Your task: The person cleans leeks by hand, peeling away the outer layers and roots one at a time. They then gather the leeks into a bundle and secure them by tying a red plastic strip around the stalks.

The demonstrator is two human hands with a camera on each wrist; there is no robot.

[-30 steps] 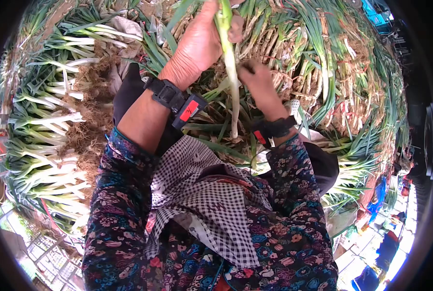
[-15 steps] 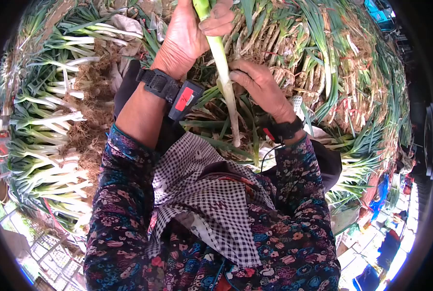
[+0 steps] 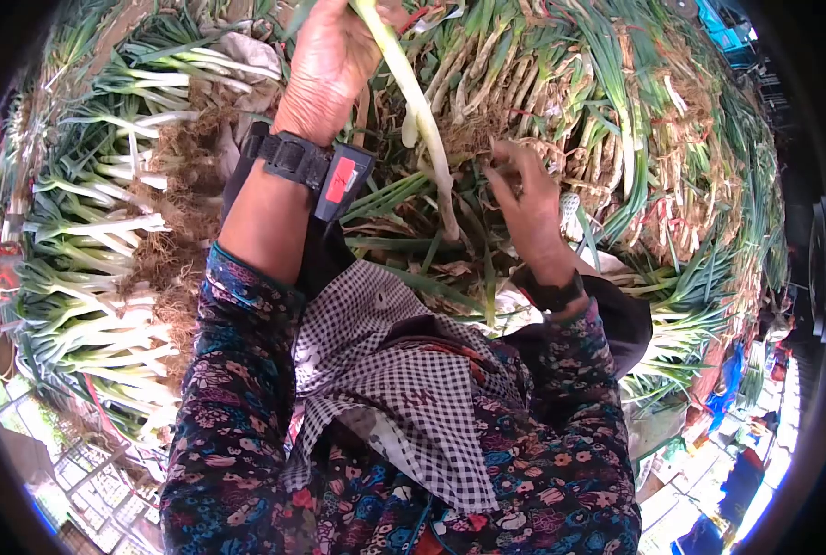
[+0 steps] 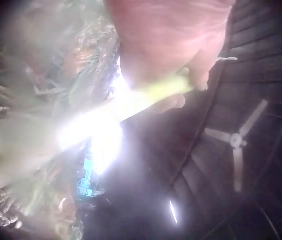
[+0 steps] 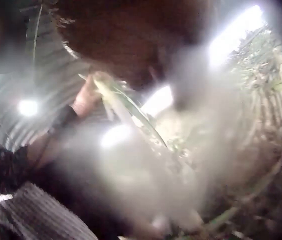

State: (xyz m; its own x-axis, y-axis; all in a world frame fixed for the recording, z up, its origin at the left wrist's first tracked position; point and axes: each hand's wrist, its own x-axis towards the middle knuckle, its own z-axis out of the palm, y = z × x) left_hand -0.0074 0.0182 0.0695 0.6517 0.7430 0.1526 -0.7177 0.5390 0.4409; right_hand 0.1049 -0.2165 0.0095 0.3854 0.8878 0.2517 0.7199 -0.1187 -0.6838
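My left hand [image 3: 330, 69], raised at the top of the head view, grips a long leek [image 3: 419, 109] near its green part. The white shank slants down to the right, its root end [image 3: 452, 227] low over loose leaves. A pale strip of peel [image 3: 410, 128] sticks out from the shank's left side. To the right of the shank, my right hand [image 3: 531, 203] is apart from it, thumb and fingers spread and slightly bent, with nothing seen between them. The left wrist view shows the leek [image 4: 151, 95] under the fingers; the right wrist view is badly blurred.
Leeks with white shanks and brown roots [image 3: 117, 250] lie in a long row at left. Unpeeled leeks [image 3: 561, 102] with dry skins, some with red ties, are heaped at right. Loose green leaves [image 3: 403, 245] lie between the knees. A blue crate [image 3: 727, 32] stands far right.
The left hand has moved left with the leek, which now slants more. My right hand came up to the shank half a second ago, then drew off to the right; a peel strip now sticks out.
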